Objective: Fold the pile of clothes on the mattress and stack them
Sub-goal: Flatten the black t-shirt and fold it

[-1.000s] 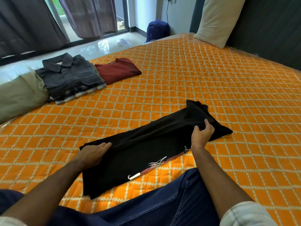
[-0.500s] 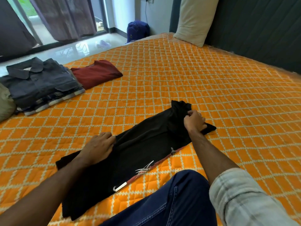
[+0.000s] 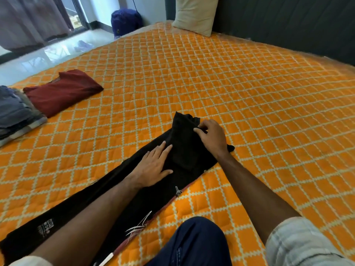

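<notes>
Black soft cloth, a long narrow garment (image 3: 184, 150), lies on the orange quilted mattress (image 3: 249, 102) in front of me, stretched from about 8 o'clock near my left elbow up to about 1 o'clock. My left hand (image 3: 151, 166) rests flat on the middle of it, the fingers straight and close together, pressing the cloth down. My right hand (image 3: 212, 137) is at the far end of the garment; its fingers are curled and they pinch the folded edge there, which is lifted a little from the mattress. On the near edge of the garment I see some white stitching and a small metal piece. My knee in dark blue jeans (image 3: 192, 244) is at 6 o'clock, just beside the cloth. At 10 o'clock, well apart, lies a folded dark red shirt (image 3: 61, 92), and touching it on the left is a stack of folded grey and blue clothes (image 3: 15, 114). A beige pillow (image 3: 194, 14) leans at 12 o'clock.
</notes>
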